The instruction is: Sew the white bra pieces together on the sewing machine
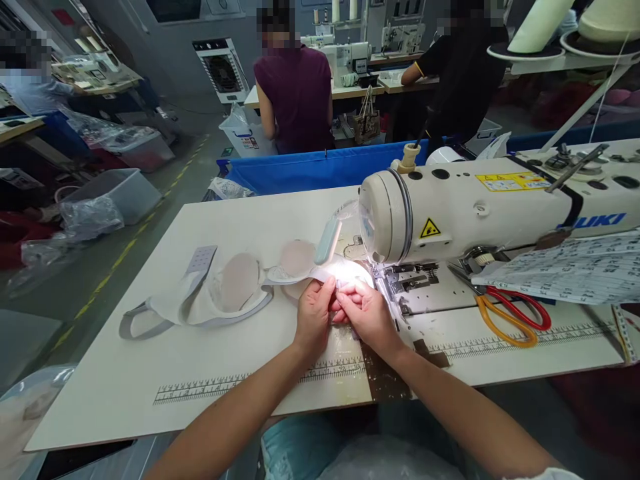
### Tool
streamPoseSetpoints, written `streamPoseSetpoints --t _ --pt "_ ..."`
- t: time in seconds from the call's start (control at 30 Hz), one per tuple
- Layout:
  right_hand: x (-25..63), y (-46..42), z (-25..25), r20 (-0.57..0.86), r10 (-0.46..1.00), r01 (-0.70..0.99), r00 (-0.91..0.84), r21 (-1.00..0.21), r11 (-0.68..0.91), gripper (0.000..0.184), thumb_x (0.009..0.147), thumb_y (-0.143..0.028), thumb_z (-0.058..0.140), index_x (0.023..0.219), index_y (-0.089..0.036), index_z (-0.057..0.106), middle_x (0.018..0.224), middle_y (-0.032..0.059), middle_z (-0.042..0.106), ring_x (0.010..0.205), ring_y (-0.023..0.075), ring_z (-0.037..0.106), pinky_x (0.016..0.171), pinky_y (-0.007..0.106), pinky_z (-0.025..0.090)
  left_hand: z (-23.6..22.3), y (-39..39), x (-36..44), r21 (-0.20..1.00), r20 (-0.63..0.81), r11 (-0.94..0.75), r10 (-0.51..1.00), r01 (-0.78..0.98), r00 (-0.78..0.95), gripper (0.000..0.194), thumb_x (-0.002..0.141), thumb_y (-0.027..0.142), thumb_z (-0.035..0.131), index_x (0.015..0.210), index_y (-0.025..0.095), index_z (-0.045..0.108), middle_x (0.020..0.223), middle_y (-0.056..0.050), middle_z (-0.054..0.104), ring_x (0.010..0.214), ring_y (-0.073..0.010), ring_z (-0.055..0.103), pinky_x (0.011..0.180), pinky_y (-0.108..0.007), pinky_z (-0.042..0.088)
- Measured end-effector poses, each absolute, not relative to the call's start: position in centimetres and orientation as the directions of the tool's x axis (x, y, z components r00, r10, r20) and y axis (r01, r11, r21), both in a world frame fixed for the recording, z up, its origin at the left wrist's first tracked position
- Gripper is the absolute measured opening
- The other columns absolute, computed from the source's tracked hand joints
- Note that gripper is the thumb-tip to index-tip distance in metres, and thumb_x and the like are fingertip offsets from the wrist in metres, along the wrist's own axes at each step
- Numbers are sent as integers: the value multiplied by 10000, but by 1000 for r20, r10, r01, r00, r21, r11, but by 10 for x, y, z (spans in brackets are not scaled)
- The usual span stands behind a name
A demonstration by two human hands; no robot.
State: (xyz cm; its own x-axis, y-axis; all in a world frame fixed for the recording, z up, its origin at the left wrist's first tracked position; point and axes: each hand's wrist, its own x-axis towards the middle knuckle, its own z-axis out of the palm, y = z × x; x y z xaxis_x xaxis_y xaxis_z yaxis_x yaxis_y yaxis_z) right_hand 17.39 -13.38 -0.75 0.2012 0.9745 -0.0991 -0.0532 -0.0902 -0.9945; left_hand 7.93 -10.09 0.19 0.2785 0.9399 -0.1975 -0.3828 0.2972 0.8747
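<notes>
A pale bra (205, 300) lies stretched over the white table, its grey-edged band and strap reaching to the left. Its right-hand part runs to the needle area of the sewing machine (430, 207), under a bright light. My left hand (315, 317) pinches the bra's edge between thumb and fingers. Close beside it, my right hand (367, 313) is closed on the same edge, the fingertips of both hands almost meeting. What lies right between the fingertips is partly hidden. Just behind my hands stands a pale green flat piece (327, 240) near the machine head.
Red-handled scissors (520, 307) and orange-handled scissors (507, 323) lie right of the needle area, by a printed sheet (580, 267). A ruler strip (220, 387) runs along the table's front. Thread cones (540, 27) stand above right. Several people sit at machines beyond a blue cloth (320, 170).
</notes>
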Motion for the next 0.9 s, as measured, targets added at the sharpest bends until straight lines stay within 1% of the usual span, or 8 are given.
streamPoseSetpoints --t 0.13,0.33,0.53,0.73,0.9 --pt "174 -134 -9 -94 978 -66 185 -994 -83 264 809 -435 611 779 -177 566 712 38 711 543 142 680 535 225 567 1 -101 80 885 -184 268 952 -381 243 286 823 365 642 697 168 478 499 78 423 425 -47 373 412 -156 331" --pt "173 -134 -8 -94 977 -80 191 -994 -80 257 798 -422 621 771 -174 562 688 39 704 534 147 675 532 229 563 -1 -101 79 880 -168 256 955 -399 243 262 802 362 665 728 164 511 526 73 449 425 -42 384 404 -149 332" --pt "171 -133 -9 -93 976 -104 199 -992 -73 251 792 -414 628 769 -172 563 642 31 687 520 149 666 522 234 562 -2 -101 79 879 -169 264 951 -397 258 268 814 375 650 730 168 502 521 74 435 422 -47 369 403 -158 342" --pt "171 -133 -14 -25 977 -63 212 -998 -11 216 827 -391 600 789 -182 562 668 25 690 541 146 666 541 240 559 -4 -101 79 866 -179 276 949 -416 258 292 803 377 660 713 166 479 527 83 390 424 -36 327 392 -145 279" --pt "170 -133 -13 24 973 9 229 -1000 23 182 851 -361 573 795 -189 557 664 16 680 569 152 673 580 254 569 -4 -100 79 869 -177 270 952 -415 250 282 801 367 659 709 157 495 572 69 409 475 -41 339 426 -150 287"
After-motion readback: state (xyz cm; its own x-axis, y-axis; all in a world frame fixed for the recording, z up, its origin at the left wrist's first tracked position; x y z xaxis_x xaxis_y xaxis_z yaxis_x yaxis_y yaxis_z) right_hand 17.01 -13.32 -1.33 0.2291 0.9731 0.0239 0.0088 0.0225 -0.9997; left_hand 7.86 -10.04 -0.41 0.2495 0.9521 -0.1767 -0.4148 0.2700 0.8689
